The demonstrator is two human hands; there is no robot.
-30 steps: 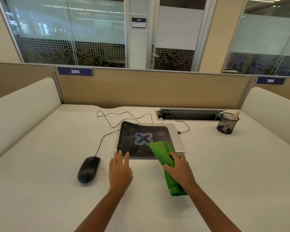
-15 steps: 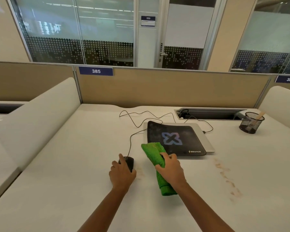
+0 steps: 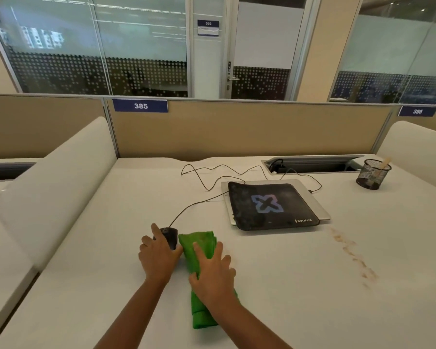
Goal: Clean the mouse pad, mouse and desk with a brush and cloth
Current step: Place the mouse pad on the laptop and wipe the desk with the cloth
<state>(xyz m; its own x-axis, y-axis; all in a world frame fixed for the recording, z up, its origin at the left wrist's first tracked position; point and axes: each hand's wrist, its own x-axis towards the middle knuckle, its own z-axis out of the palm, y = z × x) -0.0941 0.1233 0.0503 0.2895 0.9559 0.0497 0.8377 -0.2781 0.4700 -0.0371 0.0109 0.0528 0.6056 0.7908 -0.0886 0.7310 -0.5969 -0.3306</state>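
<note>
My left hand [image 3: 157,255] covers the black wired mouse [image 3: 171,235] on the white desk [image 3: 86,285], fingers curled over its body. Right beside it lies a folded green cloth [image 3: 199,244], and my right hand [image 3: 213,272] presses flat on it with fingers spread. The black mouse pad [image 3: 269,206] with a blue X logo lies on a closed silver laptop [image 3: 315,202], up and to the right of both hands. A wooden brush handle [image 3: 384,163] sticks out of a black mesh cup [image 3: 373,173] at the far right.
A brown smear [image 3: 353,255] runs down the desk right of the pad. The mouse cable [image 3: 212,177] loops back to a cable tray slot [image 3: 312,165]. Beige partitions [image 3: 237,129] and white side dividers [image 3: 53,185] wall in the desk.
My left hand moved from the desk onto the mouse. My right hand carried the green cloth off the pad, left and down next to the mouse, and flattened on it. The view shifted left.
</note>
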